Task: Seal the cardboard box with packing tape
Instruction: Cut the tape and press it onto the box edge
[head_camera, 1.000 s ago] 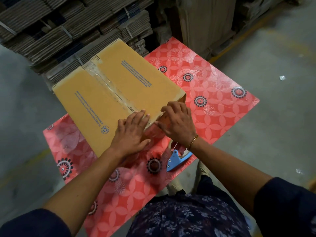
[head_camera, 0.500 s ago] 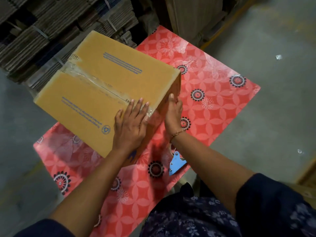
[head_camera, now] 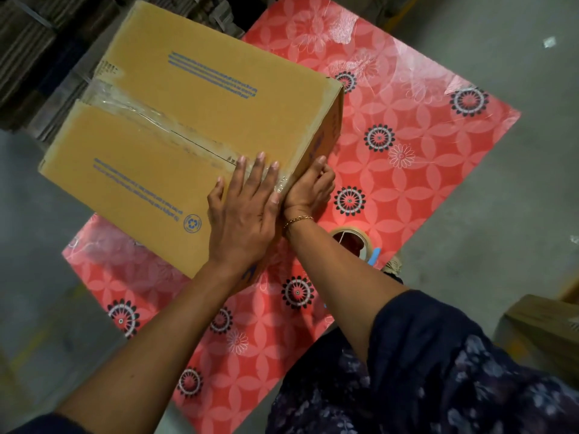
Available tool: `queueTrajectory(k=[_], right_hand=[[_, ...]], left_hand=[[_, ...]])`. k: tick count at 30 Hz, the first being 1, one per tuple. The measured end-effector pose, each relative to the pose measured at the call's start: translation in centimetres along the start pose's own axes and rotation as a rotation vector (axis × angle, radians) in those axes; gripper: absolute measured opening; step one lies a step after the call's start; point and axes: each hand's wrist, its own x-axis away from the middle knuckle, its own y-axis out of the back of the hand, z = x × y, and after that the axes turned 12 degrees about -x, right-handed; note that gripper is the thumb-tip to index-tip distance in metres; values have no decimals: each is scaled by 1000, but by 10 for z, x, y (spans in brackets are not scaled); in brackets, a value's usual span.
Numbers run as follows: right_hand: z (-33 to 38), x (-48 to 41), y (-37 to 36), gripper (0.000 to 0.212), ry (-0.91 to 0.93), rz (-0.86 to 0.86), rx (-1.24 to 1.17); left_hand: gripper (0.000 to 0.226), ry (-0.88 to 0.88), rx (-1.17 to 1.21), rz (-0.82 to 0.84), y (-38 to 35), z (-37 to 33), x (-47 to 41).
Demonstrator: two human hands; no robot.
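Note:
A closed brown cardboard box [head_camera: 175, 120] with blue print rests on a red flowered table [head_camera: 407, 126]. Clear packing tape [head_camera: 141, 111] runs along its centre seam and over the near edge. My left hand [head_camera: 244, 211] lies flat on the box top at the near end of the tape, fingers spread. My right hand [head_camera: 310, 186] presses against the box's near side wall, just below that edge, fingers pointing up. A tape dispenser [head_camera: 357, 242] with a tan roll and a blue handle lies on the table beside my right forearm, partly hidden by it.
Bundles of flattened cardboard [head_camera: 34, 36] are stacked behind the box at the upper left. Grey concrete floor [head_camera: 507, 220] surrounds the table. Another brown box [head_camera: 545, 327] shows at the right edge. The box overhangs the table's left side.
My right hand has slid from the box's top edge down onto its side wall. My left hand has flattened on the tape end. The camera has moved closer.

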Motion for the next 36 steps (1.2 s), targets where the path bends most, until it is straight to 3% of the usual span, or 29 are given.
queueTrajectory(k=[6,9,12,23,31,36], right_hand=[[-7,-16,10,38,107,72,107],[1,-15,9,57,-117,58,46],[11,6,1,82,-325,81,-211],[7,5,-6,53,-211,-37,-30],[-10,-24,6,21,135,15,134],[-7,-32,0,46,-61,-56,77]], left_hand=[[50,5,-2,-9,2,0,1],[50,11,13,-15,2,-1,1],[50,16,10,-12,1,-1,1],[50,3,-8,-29,0,-2,0],[51,-2,-20,-17,0,0,0],[51,10,-11,-23,1,-1,0]])
